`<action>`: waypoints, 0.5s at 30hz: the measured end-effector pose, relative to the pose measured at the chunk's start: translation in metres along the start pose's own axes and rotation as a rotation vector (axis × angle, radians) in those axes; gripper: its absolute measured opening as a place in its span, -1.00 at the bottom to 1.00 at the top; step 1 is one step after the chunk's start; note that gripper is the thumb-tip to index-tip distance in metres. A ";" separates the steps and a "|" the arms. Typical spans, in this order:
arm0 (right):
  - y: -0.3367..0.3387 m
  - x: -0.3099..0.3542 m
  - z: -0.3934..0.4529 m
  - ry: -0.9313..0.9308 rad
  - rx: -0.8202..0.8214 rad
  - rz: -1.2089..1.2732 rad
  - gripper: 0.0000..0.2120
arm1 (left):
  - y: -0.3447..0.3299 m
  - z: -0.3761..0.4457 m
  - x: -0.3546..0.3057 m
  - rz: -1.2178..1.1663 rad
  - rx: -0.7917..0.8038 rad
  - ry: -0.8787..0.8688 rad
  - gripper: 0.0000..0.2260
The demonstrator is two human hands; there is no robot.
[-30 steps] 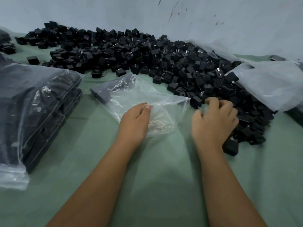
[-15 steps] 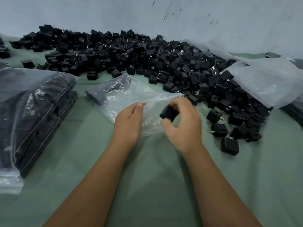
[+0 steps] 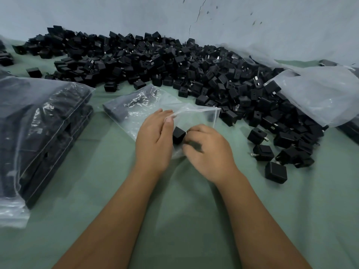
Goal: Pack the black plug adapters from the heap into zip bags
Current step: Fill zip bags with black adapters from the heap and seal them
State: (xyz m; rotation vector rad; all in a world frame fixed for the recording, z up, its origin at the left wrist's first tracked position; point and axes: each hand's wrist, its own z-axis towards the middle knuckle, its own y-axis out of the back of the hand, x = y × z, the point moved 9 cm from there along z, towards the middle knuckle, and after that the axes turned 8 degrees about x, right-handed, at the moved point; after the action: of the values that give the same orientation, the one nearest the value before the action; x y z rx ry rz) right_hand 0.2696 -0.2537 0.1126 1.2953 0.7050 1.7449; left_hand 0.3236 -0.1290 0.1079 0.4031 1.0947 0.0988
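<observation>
1. Two hands meet at the mouth of a clear zip bag (image 3: 194, 121) in mid-frame: the left hand (image 3: 153, 140) pinches its upper lip, while the right hand (image 3: 208, 152) grips a black adapter (image 3: 178, 134) at the opening.
2. If the thin lip slips from that pinch, the mouth could close and the adapter snag on it.
3. That bag looks empty at its near end; its dark far end is too blurred to read.
4. Left of frame, a big bag (image 3: 42, 129) is stuffed with dark packs.
5. Along the top, the heap (image 3: 174, 66) spills toward another plastic bag (image 3: 318, 94) at right.
</observation>
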 end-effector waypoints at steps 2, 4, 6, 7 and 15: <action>-0.007 0.004 0.002 0.018 0.049 -0.028 -0.89 | -0.004 0.000 -0.005 0.030 0.035 -0.045 -0.61; -0.013 0.008 0.004 0.042 0.079 -0.015 -0.89 | -0.008 -0.001 -0.010 0.074 0.082 -0.090 -0.62; -0.017 0.010 0.007 0.054 0.104 0.004 -0.88 | -0.013 -0.002 -0.015 0.128 0.119 -0.127 -0.63; -0.019 0.010 0.010 0.056 0.109 0.002 -0.86 | -0.015 -0.003 -0.017 0.146 0.129 -0.143 -0.62; -0.050 0.016 0.050 -0.102 0.390 -0.097 -0.79 | -0.014 -0.004 -0.028 0.206 0.099 -0.222 -0.56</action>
State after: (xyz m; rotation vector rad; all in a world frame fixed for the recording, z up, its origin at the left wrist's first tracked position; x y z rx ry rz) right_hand 0.3297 -0.2166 0.0952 1.5685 1.0677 1.4981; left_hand 0.3060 -0.1489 0.1247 0.6017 0.8390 0.1777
